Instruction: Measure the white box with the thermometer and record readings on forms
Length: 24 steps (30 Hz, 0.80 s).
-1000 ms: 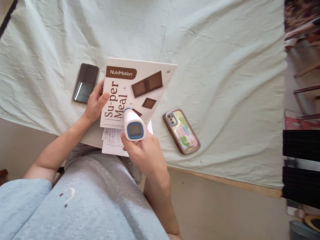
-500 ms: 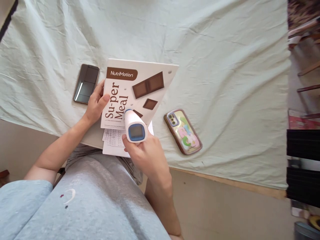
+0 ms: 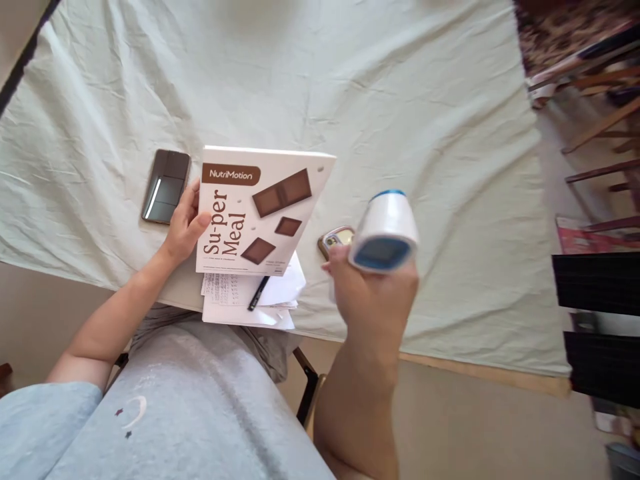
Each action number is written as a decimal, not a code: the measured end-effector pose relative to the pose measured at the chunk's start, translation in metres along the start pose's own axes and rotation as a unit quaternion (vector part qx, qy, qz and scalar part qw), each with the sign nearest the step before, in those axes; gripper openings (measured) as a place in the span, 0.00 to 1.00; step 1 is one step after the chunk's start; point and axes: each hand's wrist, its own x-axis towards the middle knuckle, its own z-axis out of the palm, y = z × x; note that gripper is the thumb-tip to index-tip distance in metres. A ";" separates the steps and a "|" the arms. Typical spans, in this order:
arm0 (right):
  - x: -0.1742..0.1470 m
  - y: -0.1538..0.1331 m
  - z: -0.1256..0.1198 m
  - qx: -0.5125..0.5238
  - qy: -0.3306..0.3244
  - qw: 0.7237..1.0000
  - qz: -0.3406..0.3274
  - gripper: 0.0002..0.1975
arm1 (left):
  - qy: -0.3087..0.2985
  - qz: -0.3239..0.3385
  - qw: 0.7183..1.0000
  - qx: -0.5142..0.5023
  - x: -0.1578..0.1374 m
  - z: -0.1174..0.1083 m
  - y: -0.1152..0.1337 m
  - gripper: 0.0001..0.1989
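My left hand [image 3: 186, 225] grips the left side of a white box [image 3: 270, 230] printed "NutriMotion Su-per Meal" with chocolate pieces, held tilted above some papers [image 3: 250, 317]. On those papers lies a black pen [image 3: 259, 293]. My right hand [image 3: 375, 300] is wrapped round a white and blue infrared thermometer [image 3: 387, 230], its small screen turned towards me. Behind that hand a phone in a patterned case [image 3: 330, 241] is mostly hidden. Just left of the box, a dark phone [image 3: 166, 185] lies face up.
A pale green cloth [image 3: 425, 120] with creases covers the table, whose front edge runs close to my body. Wooden chair parts [image 3: 605, 127] and black strips [image 3: 600, 283] stand off to the right.
My right hand has moved the thermometer right, away from the box, and now covers most of the cased phone. The pen on the papers has come into view. My left hand keeps the box.
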 end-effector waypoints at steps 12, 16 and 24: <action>0.061 0.018 0.064 -0.175 -0.105 0.977 -0.066 0.14 | -0.026 0.010 1.000 0.012 0.005 -0.005 0.006 0.34; 0.052 0.015 0.055 -0.164 -0.074 0.977 -0.112 0.17 | -0.006 0.009 1.000 0.020 0.005 -0.004 0.006 0.34; 0.004 0.016 0.039 -0.179 -0.237 0.920 -0.256 0.13 | 0.028 0.005 1.000 0.005 0.006 0.004 0.009 0.30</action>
